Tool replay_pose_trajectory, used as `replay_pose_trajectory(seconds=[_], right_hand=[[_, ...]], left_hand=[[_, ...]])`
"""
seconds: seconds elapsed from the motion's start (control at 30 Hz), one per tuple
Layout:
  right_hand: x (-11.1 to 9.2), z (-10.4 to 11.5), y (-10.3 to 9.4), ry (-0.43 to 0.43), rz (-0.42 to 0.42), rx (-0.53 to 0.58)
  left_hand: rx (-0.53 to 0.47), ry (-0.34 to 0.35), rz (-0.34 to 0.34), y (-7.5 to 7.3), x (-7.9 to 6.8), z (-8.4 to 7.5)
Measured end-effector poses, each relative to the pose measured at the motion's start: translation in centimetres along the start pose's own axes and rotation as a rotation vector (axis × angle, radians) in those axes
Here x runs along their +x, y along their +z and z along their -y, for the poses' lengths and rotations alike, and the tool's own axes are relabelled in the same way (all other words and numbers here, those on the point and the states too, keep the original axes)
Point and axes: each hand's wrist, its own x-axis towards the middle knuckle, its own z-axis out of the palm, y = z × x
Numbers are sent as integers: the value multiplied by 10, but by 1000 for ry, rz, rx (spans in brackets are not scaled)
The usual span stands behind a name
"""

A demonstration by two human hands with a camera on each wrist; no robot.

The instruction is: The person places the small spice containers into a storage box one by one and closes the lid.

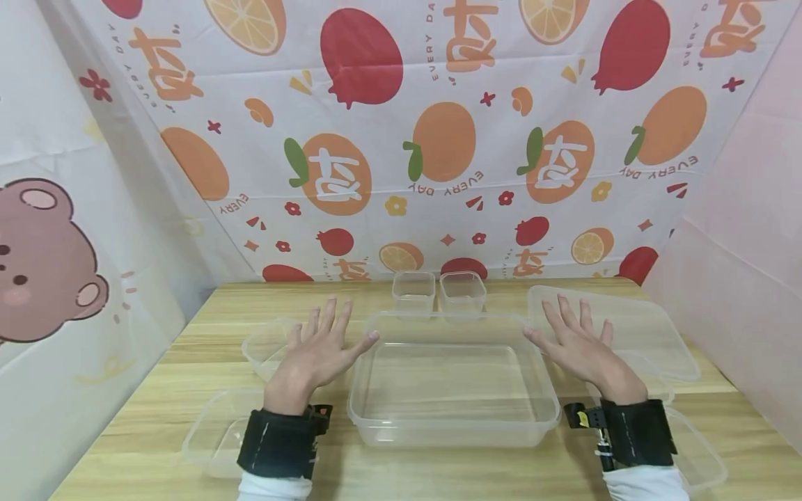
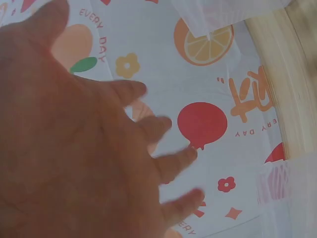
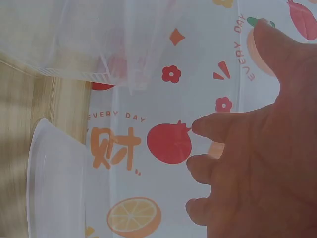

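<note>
A large clear rectangular plastic container [image 1: 454,433] stands in the middle of the wooden table. My left hand [image 1: 316,358] hovers to its left with fingers spread and nothing in it. On the other side, my right hand [image 1: 583,351] is likewise spread and holds nothing. The left wrist view shows the left hand [image 2: 94,153] from close by, its fingers apart. In the right wrist view the right hand [image 3: 257,158] has separated fingers too. Behind the right hand lies a flat translucent lid [image 1: 645,334], partly covered by it in the head view.
Two small clear cups [image 1: 413,298] stand side by side behind the large container. A clear tub [image 1: 260,348] and a rectangular one [image 1: 213,431] are at the left. More clear plastic pieces, one a rectangular piece [image 1: 698,456], lie at the right. A printed fruit curtain [image 1: 438,229] borders the table's back.
</note>
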Motion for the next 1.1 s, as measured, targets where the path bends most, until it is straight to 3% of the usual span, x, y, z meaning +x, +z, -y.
replay_pose_trajectory(seconds=[0.23, 0.63, 0.73, 0.97, 1.1], right_hand=[[2, -2, 0, -26, -33, -29], [2, -3, -5, -142, -196, -43], [2, -3, -6, -201, -287, -67], [5, -4, 1, -360, -606, -146], [3, -4, 3, -361, -663, -145]], left_hand=[[6, 81, -52, 1, 1, 1], [12, 175, -121, -1, 4, 2], [25, 192, -147, -2, 6, 1], [64, 264, -262, 1, 9, 3], [65, 293, -320, 2, 11, 1]])
